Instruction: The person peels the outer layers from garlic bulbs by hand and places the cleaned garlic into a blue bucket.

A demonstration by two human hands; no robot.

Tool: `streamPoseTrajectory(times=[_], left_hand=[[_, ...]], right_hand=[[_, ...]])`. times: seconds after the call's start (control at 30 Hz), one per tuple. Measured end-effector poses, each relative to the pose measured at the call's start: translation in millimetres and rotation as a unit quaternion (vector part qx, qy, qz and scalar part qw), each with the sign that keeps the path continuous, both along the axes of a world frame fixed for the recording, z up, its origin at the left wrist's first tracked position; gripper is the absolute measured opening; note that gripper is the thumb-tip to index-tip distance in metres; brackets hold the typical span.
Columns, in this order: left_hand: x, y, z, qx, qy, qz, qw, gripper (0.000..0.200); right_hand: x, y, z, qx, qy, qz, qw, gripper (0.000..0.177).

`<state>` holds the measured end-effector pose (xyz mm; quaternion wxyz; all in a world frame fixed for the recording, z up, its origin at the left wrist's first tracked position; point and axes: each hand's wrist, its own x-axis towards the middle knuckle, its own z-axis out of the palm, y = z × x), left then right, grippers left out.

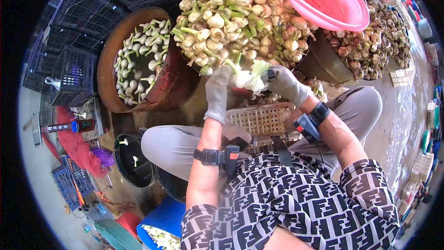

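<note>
My left hand, in a grey glove, is closed on a fresh garlic bulb with a short green stem. My right hand, gloved alike and with a small dark band at the fingers, is closed on the loose pale garlic skin beside the bulb. Both hands are close together, just in front of a large heap of unpeeled garlic. The fingertips are partly hidden by the bulb and its skin.
A rusty drum on the left holds peeled garlic bulbs in water. A pink basin rests on the heap, with more garlic to its right. A plastic basket stands between my knees. A black bucket and blue bin are at left.
</note>
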<state>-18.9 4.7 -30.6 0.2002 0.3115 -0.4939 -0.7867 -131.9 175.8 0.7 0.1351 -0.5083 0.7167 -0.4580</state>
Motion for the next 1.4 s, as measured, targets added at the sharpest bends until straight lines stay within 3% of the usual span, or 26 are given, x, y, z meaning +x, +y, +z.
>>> streamPoseTrajectory(times=[0.07, 0.13, 0.17, 0.2, 0.27, 0.33, 0.4, 0.43, 0.5, 0.53, 0.57, 0.6, 0.67, 0.73, 0.8, 0.87, 0.93, 1.0, 1.07, 1.1, 1.17, 1.2, 1.27, 1.33, 1.37, 1.4], left_hand=[[0, 2, -5, -0.006, 0.015, -0.004, 1.0, 0.015], [-1, 5, -5, -0.07, -0.086, -0.034, 0.993, 0.018], [1, 10, 15, -0.009, -0.022, -0.035, 0.999, 0.016], [4, 11, 17, 0.009, -0.015, -0.039, 0.999, 0.015], [9, 6, 21, 0.044, 0.001, -0.048, 0.998, 0.013], [15, -3, 26, 0.121, 0.065, -0.068, 0.988, 0.019], [18, -16, 26, 0.192, 0.142, -0.047, 0.97, 0.019], [20, -29, 33, 0.205, 0.148, -0.032, 0.967, 0.019], [23, -63, 43, 0.222, 0.245, 0.064, 0.942, 0.031], [25, -87, 48, 0.236, 0.269, 0.135, 0.924, 0.037], [35, -115, 53, 0.381, 0.362, 0.117, 0.843, 0.04], [41, -129, 59, 0.295, 0.39, 0.135, 0.862, 0.041], [43, -131, 74, 0.305, 0.367, 0.217, 0.851, 0.037], [36, -117, 75, 0.289, 0.341, 0.149, 0.882, 0.034], [27, -90, 73, 0.293, 0.313, 0.056, 0.901, 0.028], [26, -75, 52, 0.353, 0.269, 0.01, 0.896, 0.029], [28, -58, 41, 0.345, 0.24, -0.006, 0.907, 0.03], [33, -50, 37, 0.379, 0.217, -0.003, 0.899, 0.03], [37, -49, 31, 0.334, 0.174, 0.007, 0.926, 0.03], [37, -49, 27, 0.306, 0.143, 0.005, 0.941, 0.03], [30, -45, 30, 0.252, 0.084, -0.004, 0.964, 0.033], [23, -38, 30, 0.159, 0.038, -0.025, 0.986, 0.035], [3, -14, 36, -0.034, -0.054, -0.066, 0.996, 0.041], [-11, 3, 42, -0.33, -0.11, -0.154, 0.925, 0.063], [-16, 14, 36, -0.396, -0.075, -0.176, 0.898, 0.067], [-19, 20, 25, -0.461, -0.044, -0.194, 0.865, 0.071]], right_hand=[[-3, -3, -7, -0.011, 0.069, 0.023, 0.997, 0.008], [-8, -6, -11, 0.036, 0.119, 0.04, 0.991, 0.006], [-5, 0, 20, 0.095, -0.03, -0.003, 0.995, 0.004], [-21, 8, 4, 0.105, 0.04, 0.015, 0.994, 0.007], [-38, 27, 24, 0.176, 0.078, 0.013, 0.981, 0.006], [-76, 52, -11, 0.25, 0.134, 0.017, 0.959, 0.009], [-108, 80, -41, 0.47, 0.371, 0.121, 0.792, 0.013], [-105, 82, -21, 0.563, 0.221, 0.094, 0.79, 0.015], [-95, 90, 15, 0.664, 0.116, 0.051, 0.737, 0.019], [-92, 98, 20, 0.685, 0.167, 0.037, 0.708, 0.021], [-92, 102, 22, 0.703, 0.217, 0.024, 0.677, 0.023], [-94, 99, 18, 0.65, 0.193, -0.006, 0.735, 0.028], [-100, 82, 1, 0.53, 0.14, -0.068, 0.833, 0.039], [-98, 60, -33, 0.354, 0.221, -0.031, 0.908, 0.047], [-77, 7, -26, 0.288, 0.186, -0.028, 0.939, 0.047], [-63, -40, -41, 0.308, 0.238, -0.028, 0.921, 0.048], [-56, -73, -76, 0.436, 0.202, -0.008, 0.877, 0.044], [-52, -83, -86, 0.491, 0.209, 0.016, 0.846, 0.037], [-61, -87, -91, 0.555, 0.17, 0.051, 0.813, 0.033], [-65, -74, -91, 0.495, 0.166, 0.042, 0.852, 0.028], [-68, -68, -78, 0.527, 0.171, 0.058, 0.831, 0.023], [-71, -64, -71, 0.542, 0.174, 0.064, 0.82, 0.022], [-72, -50, -49, 0.481, 0.12, 0.025, 0.868, 0.022], [-70, -35, -25, 0.414, 0.065, -0.022, 0.908, 0.023], [-57, -21, 5, 0.322, -0.091, -0.091, 0.938, 0.023], [-49, -16, 17, 0.279, -0.199, -0.103, 0.934, 0.024]])
